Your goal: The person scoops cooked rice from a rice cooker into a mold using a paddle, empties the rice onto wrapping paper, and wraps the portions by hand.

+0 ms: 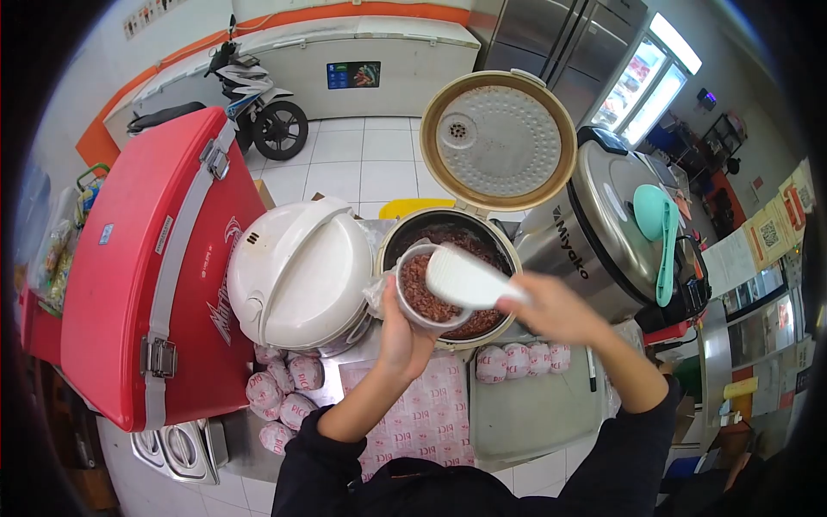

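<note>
A small round bowl of reddish-brown rice (419,289) is held by my left hand (403,334), tilted over the open rice cooker (387,246). More of the same rice lies inside the cooker. Clear plastic shows at the bowl's left side. My right hand (551,303) is closed around a white paddle (465,277), blurred by motion, whose flat end covers the bowl's right part. The cooker's lid (500,138) stands raised behind it. Printed wrapping paper (413,418) lies in front of the cooker.
At the left stand a red cooler box (138,267) and a closed white cooker (301,267). A steel Miyako cooker (594,215) is on the right, with turquoise utensils (663,224). Wrapped rice balls (280,388) sit front left; several more (521,360) line a tray (534,418).
</note>
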{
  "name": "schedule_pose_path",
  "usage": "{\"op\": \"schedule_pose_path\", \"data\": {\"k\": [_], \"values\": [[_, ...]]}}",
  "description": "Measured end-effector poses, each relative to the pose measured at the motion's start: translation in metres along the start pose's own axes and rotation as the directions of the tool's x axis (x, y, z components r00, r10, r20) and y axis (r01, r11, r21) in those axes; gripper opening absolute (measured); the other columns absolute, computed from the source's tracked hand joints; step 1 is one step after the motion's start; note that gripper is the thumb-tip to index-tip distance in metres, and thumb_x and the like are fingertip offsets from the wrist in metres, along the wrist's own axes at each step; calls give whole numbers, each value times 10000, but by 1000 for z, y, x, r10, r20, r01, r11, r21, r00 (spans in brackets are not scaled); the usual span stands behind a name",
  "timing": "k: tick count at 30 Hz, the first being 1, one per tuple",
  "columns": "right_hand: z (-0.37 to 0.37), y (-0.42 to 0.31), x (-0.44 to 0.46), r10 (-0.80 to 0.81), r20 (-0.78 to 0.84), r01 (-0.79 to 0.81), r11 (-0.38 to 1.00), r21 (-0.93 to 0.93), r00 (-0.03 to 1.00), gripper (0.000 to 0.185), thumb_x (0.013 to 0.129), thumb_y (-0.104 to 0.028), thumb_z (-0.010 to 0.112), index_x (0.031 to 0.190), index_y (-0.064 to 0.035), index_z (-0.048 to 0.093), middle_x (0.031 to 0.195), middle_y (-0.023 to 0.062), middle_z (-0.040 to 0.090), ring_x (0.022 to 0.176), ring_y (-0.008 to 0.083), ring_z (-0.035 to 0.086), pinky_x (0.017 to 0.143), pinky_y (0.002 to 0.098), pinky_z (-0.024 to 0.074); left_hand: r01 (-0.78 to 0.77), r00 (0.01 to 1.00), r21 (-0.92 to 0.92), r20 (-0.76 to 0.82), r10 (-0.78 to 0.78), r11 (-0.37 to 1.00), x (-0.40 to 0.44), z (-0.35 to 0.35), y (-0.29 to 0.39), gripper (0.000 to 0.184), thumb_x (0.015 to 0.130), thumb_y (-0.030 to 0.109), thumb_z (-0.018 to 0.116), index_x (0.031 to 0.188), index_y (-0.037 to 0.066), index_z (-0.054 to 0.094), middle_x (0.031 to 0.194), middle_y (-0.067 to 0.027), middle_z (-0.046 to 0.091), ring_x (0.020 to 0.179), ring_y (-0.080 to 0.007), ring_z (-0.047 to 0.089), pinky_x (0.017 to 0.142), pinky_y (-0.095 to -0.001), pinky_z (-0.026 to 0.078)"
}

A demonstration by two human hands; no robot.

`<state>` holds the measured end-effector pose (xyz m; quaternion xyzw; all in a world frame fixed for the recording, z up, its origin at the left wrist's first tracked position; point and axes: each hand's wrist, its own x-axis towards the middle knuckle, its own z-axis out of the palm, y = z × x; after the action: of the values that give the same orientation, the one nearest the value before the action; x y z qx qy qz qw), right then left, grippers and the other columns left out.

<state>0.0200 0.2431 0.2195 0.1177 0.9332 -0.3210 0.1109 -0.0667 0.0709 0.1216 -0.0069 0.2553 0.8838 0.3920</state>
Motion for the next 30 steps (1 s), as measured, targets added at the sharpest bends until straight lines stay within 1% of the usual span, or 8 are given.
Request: {"op": "schedule_pose_path", "data": {"k": [2,8,10,14,15,24,28,30], "values": [[43,7,2,-74,0,73,985,159,997,452,893,-415,484,956,29,538,833,236,610,809,366,604,714,417,451,-38,999,-27,-15,38,999,1,-7,-8,592,928,534,213,1299,113,403,1302,-84,451,1179,-230,458,987,-409,369],[58,-6,-6,27,65,-14,982,-190,998,463,883,-441,478,933,16,530,746,262,603,737,424,601,656,463,469,-104,993,414,88,75,904,-4,-27,-3,559,921,489,270,1254,79,454,1230,-74,516,1136,-214,490,969,-352,373],[50,-8,-5,-40,-40,23,933,-359,998,473,866,-469,492,891,2,518,698,250,597,689,419,602,618,469,476,-35,997,301,70,14,953,-4,-25,4,558,920,490,271,1251,82,457,1225,-71,519,1130,-214,494,968,-354,376],[31,-14,-9,-165,-41,139,923,-359,986,470,858,-474,501,847,-5,507,646,226,584,629,400,589,577,464,460,67,993,53,90,-72,996,-6,-28,14,537,932,468,248,1235,86,472,1240,-53,512,1143,-203,483,958,-355,390],[33,-9,-10,-235,-93,209,951,-229,967,474,857,-474,502,831,0,510,648,231,578,626,397,583,573,466,451,77,991,19,110,-79,997,-5,-35,16,545,929,482,243,1240,95,469,1255,-40,499,1150,-200,473,960,-358,389],[75,-27,-18,-121,-110,68,916,-394,987,506,844,-502,500,825,2,542,668,245,587,660,397,603,593,469,476,-93,994,298,86,71,950,-29,-47,11,553,902,488,288,1193,70,506,1170,-77,557,1060,-215,541,912,-344,424],[66,-36,-25,-192,-20,168,902,-398,981,482,840,-484,521,799,-5,550,677,219,596,655,355,616,594,433,473,-34,995,-59,88,39,998,-48,-58,0,553,889,515,302,1215,112,497,1178,-64,552,1088,-226,525,929,-386,416],[62,-28,-32,-292,-38,292,956,-8,956,449,853,-447,523,834,0,564,684,189,600,644,332,610,594,395,462,-2,1000,-286,5,3,958,-66,-65,-6,553,872,536,325,1234,151,487,1213,-49,531,1118,-232,504,950,-416,403]]}}
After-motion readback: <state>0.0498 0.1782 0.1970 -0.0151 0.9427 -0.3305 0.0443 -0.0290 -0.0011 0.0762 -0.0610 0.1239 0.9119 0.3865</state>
